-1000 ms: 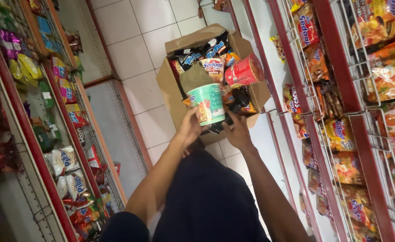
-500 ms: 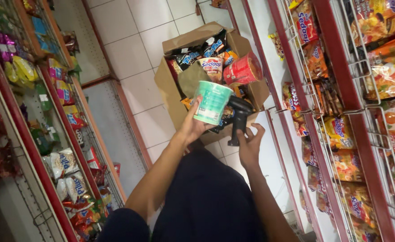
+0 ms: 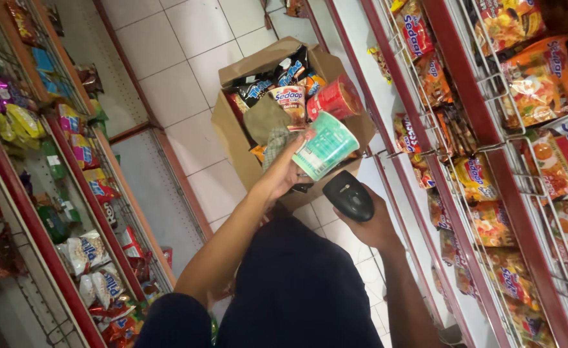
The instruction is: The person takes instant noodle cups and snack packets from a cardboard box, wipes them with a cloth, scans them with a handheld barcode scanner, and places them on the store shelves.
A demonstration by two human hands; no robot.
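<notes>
The right hand (image 3: pixel 374 222) is now bringing a black scanner (image 3: pixel 349 194) up just under the green cup (image 3: pixel 326 145) the left hand (image 3: pixel 284 174) is gripping, lining up a scan.

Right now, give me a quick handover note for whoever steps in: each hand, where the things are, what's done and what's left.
Left hand: holds a green noodle cup tilted on its side above the open cardboard box.
Right hand: grips a black handheld scanner just below the cup, not touching it.
Box: on the tiled floor in the aisle, full of snack packets and a red cup.
Done: cup lifted out, scanner brought up to it.
Left: whether the cup has been scanned cannot be told; the rest of the box is still unhandled.
</notes>
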